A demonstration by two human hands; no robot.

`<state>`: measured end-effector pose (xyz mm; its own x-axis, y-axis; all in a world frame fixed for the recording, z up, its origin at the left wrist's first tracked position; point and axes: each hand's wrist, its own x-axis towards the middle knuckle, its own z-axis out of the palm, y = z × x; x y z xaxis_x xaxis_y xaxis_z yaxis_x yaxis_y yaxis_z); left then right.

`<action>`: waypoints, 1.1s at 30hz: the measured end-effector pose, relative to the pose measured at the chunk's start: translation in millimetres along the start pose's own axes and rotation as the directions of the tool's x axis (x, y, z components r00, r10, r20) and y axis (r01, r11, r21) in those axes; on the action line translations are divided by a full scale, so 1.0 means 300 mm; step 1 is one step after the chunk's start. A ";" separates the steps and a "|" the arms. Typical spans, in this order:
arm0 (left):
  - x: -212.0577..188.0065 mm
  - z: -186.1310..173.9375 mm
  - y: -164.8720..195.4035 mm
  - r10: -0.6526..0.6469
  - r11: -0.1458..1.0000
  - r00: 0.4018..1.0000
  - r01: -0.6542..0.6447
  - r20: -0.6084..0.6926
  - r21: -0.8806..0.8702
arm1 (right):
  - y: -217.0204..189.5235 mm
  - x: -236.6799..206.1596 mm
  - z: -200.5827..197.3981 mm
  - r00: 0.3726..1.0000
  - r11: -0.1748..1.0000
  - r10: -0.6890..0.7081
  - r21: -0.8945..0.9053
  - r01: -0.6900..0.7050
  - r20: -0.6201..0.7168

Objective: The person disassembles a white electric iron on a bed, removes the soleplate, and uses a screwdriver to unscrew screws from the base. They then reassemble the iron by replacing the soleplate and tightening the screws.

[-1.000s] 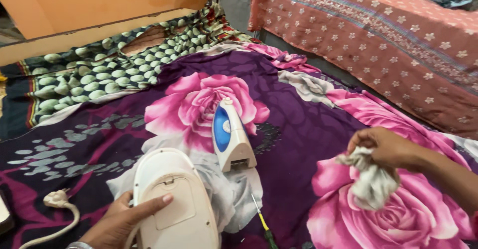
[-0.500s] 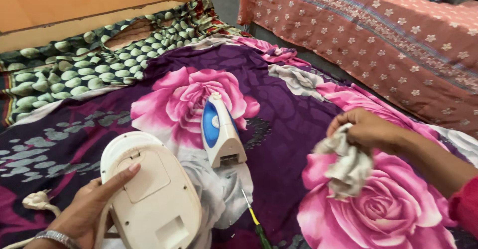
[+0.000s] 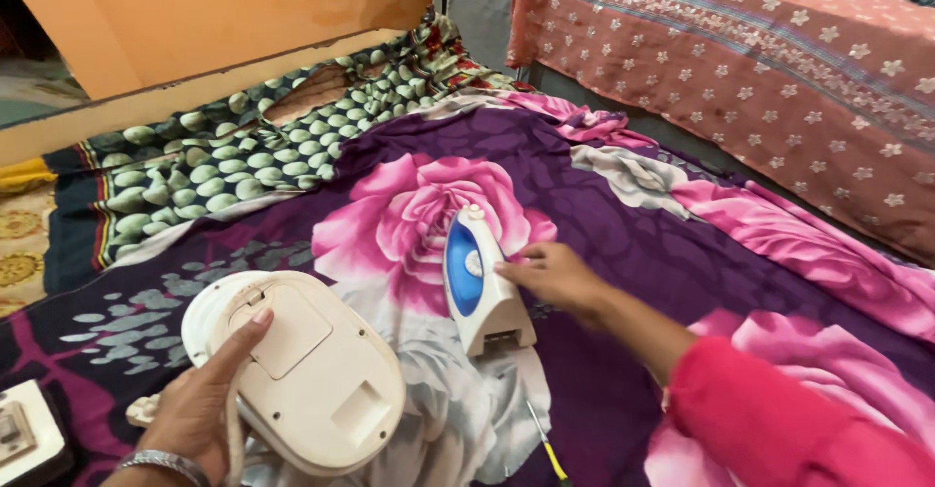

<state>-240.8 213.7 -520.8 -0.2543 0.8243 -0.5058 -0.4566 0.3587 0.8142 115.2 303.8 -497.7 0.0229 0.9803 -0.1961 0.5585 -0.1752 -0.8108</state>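
My left hand (image 3: 200,399) grips a cream oval appliance body (image 3: 307,370) at its left rim, tilted up off the cloth at the lower left. My right hand (image 3: 552,275), in a pink sleeve, rests its fingertips against the right side of a white and blue iron part (image 3: 479,287) that lies on the purple floral sheet (image 3: 623,224) in the middle. The crumpled white cloth seen before is no longer in that hand.
A yellow-handled screwdriver (image 3: 547,448) lies just below the iron part. A white plug and cord (image 3: 21,433) sit at the lower left edge. A green patterned cloth (image 3: 243,146) lies behind, an orange wall beyond it, and a bed with a star-print cover (image 3: 779,78) stands at the right.
My right hand let go of the crumpled white cloth and moved left onto the iron part. My left hand lifted and tilted the cream body further up.
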 end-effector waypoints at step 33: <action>-0.037 0.001 0.035 -0.070 0.996 0.998 0.070 -0.002 0.049 | 0.253 -0.016 0.113 0.947 0.867 -0.241 -0.391 0.309 0.214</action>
<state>-242.6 208.4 -506.4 -0.2234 0.7965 -0.5619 -0.4307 0.4365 0.7900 129.3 282.6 -577.1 -0.2899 0.9509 -0.1083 0.8154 0.1861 -0.5481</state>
